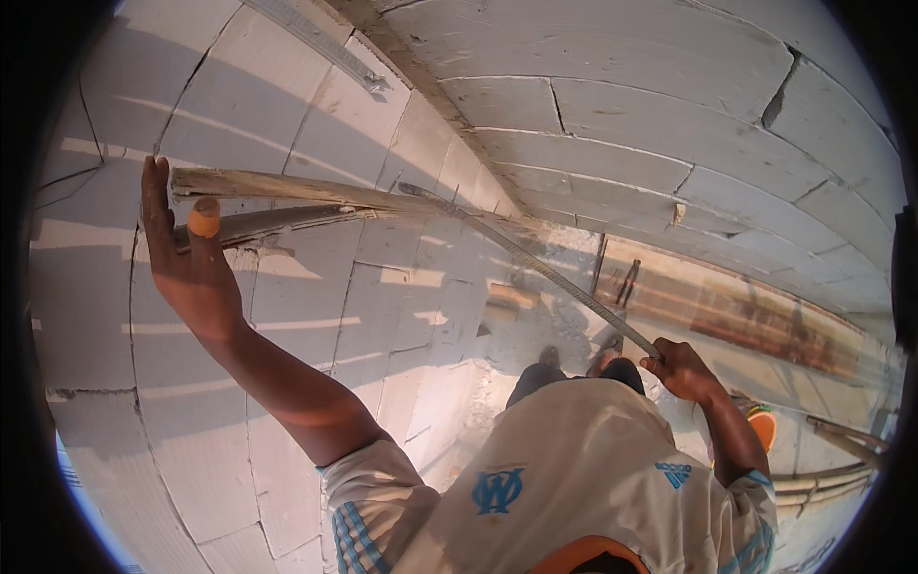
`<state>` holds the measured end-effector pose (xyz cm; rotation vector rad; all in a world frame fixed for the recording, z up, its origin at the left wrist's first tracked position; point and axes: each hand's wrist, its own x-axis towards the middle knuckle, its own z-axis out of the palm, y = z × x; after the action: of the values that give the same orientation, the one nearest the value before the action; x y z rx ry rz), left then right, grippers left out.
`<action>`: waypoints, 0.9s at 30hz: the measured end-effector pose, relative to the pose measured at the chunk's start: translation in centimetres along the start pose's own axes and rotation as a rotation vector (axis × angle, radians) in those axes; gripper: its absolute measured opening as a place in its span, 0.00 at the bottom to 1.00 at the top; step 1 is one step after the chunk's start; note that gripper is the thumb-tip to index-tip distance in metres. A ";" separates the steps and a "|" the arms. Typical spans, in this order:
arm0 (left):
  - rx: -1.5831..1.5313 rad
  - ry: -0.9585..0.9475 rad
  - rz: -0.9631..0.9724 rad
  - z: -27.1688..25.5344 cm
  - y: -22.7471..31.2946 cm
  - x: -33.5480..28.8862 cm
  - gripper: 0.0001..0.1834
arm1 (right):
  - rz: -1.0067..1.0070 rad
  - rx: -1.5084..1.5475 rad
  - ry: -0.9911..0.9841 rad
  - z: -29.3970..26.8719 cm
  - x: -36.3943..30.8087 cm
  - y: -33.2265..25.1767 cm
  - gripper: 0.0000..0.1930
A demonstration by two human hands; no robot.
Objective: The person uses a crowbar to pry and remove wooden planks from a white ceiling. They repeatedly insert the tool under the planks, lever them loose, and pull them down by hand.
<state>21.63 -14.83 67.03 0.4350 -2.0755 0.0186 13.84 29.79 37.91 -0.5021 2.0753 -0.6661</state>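
Nearest my camera, a pale jersey point(583, 450) fills lower center. At left, I see the left hand point(196, 292) spread open beside weathered planks point(277, 187); contact cannot be confirmed. At lower right, the right hand point(681, 371) grips a ribbed steel bar point(559, 276), its tip overlapping the planks at upper center. I judge work underway: bar extended, planks unsupported by any visible grasp; remaining steps indeterminate. Beyond: block wall point(191, 430).

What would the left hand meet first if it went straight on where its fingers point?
The left hand would probably meet the pale block wall, though its depth beyond the fingertips is unclear.
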 end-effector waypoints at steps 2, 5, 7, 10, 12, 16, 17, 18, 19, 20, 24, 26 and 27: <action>-0.059 -0.019 0.061 -0.3 -0.2 -0.2 0.35 | 0.019 -0.102 0.072 0.5 0.3 2.3 0.20; -0.107 -0.056 0.024 -0.5 0.0 -0.7 0.36 | 0.002 0.012 0.159 2.5 0.4 7.1 0.18; -0.120 -0.060 0.063 -0.5 0.3 -0.8 0.40 | 0.000 -0.018 0.182 4.7 0.6 11.1 0.17; -0.100 -0.042 0.138 -0.7 0.8 -1.0 0.44 | -0.286 -0.358 0.190 8.3 1.4 17.6 0.17; -0.051 -0.051 0.117 -0.7 1.1 -1.3 0.44 | -0.150 -0.321 0.131 10.0 2.4 21.6 0.17; -0.055 -0.023 0.047 -0.4 2.3 -1.5 0.44 | 0.477 0.112 -0.015 12.6 2.9 27.0 0.18; -0.077 -0.044 -0.013 -0.3 2.7 -1.7 0.45 | 0.576 0.095 -0.041 13.1 2.2 27.9 0.18; -0.048 -0.048 -0.013 -0.2 3.1 -1.6 0.48 | 0.611 0.140 -0.024 13.4 1.8 28.7 0.17; 0.000 -0.040 -0.008 -0.1 3.6 -1.7 0.50 | 0.700 0.153 -0.002 13.6 1.7 29.4 0.17; 0.057 -0.032 -0.020 -0.1 4.1 -1.7 0.51 | 0.717 0.209 0.012 13.8 1.5 30.1 0.15; 0.159 -0.027 0.009 0.3 5.3 -1.4 0.46 | 0.725 0.126 -0.022 13.4 3.0 32.1 0.13; 0.201 -0.018 -0.022 0.6 5.5 -1.3 0.46 | 0.626 -0.090 -0.114 12.7 4.8 32.5 0.13; 0.217 -0.013 -0.042 0.7 5.5 -1.2 0.46 | 0.574 -0.230 -0.142 12.2 5.8 32.5 0.14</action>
<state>19.86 -9.43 66.57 0.6115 -2.0847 0.2186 17.62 48.36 8.23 -0.0588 2.0311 -0.0543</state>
